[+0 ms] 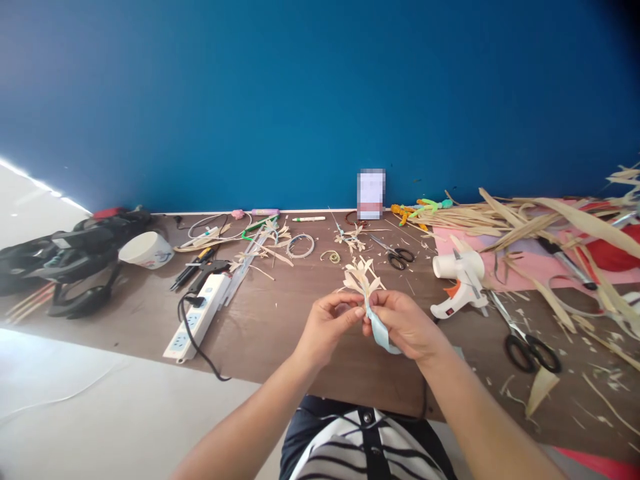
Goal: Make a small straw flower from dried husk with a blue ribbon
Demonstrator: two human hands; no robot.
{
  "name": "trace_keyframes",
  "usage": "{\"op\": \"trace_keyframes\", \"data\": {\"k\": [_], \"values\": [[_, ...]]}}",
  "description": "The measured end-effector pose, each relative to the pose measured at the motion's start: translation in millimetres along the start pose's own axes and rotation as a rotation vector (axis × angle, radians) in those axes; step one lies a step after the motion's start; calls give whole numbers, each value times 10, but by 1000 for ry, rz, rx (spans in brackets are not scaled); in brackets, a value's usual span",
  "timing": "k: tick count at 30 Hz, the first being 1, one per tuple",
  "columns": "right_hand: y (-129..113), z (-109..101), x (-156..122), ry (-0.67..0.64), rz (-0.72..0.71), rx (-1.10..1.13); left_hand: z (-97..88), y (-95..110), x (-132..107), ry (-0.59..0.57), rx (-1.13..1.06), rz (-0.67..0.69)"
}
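Between my hands, over the table's front part, stands a pale flower made of dried husk strips (362, 275), its petals spread upward. A light blue ribbon (381, 333) runs round its stem and hangs down in a loop. My left hand (333, 323) pinches the stem from the left, thumb and forefinger pressed together. From the right, my right hand (400, 323) grips the ribbon close against the stem. My fingertips partly hide the spot where ribbon and stem meet. Beyond the hands lie a similar husk flower (353, 238) and a small coiled strip (330, 257).
Left are a power strip (197, 320) with a black cord, a dark glue gun (210, 272) and a white bowl (146, 251). Right are a white glue gun (463, 283), large scissors (530, 347) and a husk pile (525, 223). Small scissors (397, 257) lie at the back.
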State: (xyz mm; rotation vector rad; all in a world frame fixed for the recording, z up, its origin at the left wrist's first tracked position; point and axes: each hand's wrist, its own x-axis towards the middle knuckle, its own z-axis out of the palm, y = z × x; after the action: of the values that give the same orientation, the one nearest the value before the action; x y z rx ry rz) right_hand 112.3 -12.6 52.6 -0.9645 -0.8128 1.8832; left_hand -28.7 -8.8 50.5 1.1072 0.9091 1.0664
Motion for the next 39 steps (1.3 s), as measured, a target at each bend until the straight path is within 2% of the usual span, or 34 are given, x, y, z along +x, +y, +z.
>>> {"op": "trace_keyframes", "data": {"k": [7, 13, 23, 30, 36, 39], "values": [[33, -40, 20, -29, 26, -10, -8, -55, 22, -28, -82, -14], [37, -55, 22, -3, 48, -5, -34, -74, 38, -52, -85, -78], [68, -100, 13, -41, 59, -28, -61, -112, 18, -62, -108, -107], [72, -127, 26, 81, -77, -223, -49, -65, 37, 6, -58, -94], [15, -139, -41, 29, -121, -231, -46, -69, 88, 72, -18, -78], [4, -121, -62, 54, -179, -462, -48, -53, 91, 54, 35, -85]]}}
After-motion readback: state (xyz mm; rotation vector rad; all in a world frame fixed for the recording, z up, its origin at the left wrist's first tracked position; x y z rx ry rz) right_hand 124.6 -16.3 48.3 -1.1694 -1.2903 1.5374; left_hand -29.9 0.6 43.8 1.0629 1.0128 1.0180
